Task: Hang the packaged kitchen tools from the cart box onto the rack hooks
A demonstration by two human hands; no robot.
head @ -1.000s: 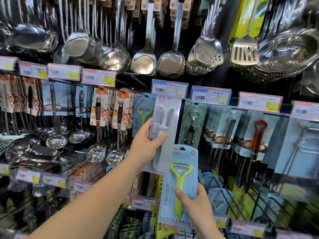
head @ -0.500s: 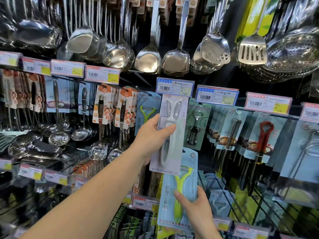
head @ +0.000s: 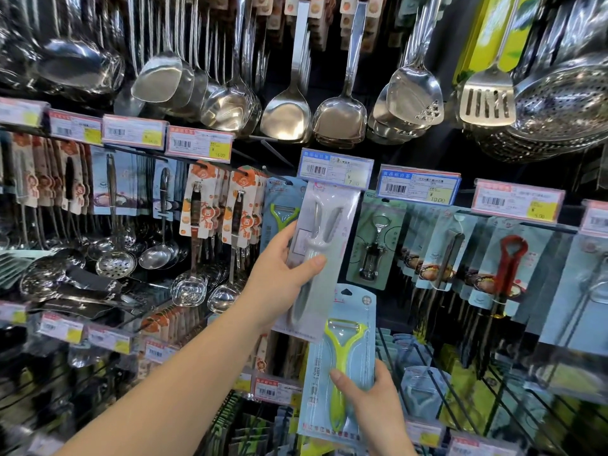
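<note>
My left hand [head: 283,274] grips a white packaged tool [head: 324,245] by its left edge and holds it upright against the rack. The pack's top sits just under a blue price tag [head: 335,167], where the hook is hidden. Lower down, my right hand [head: 371,403] holds a blue card with a lime-green peeler [head: 342,357], tilted slightly, its top tucked behind the white pack. Another green peeler pack [head: 281,213] hangs on the rack just left of the white pack. The cart box is out of view.
Steel ladles and spatulas [head: 342,116] hang along the top row. Carded spoons [head: 200,205] fill the hooks at left, a corkscrew pack [head: 375,245] and a red opener pack [head: 510,261] at right. Wire hooks with more packs [head: 424,390] jut out below.
My left hand has lifted the white pack higher toward the blue price tag. My right hand and the green peeler card have risen slightly with it.
</note>
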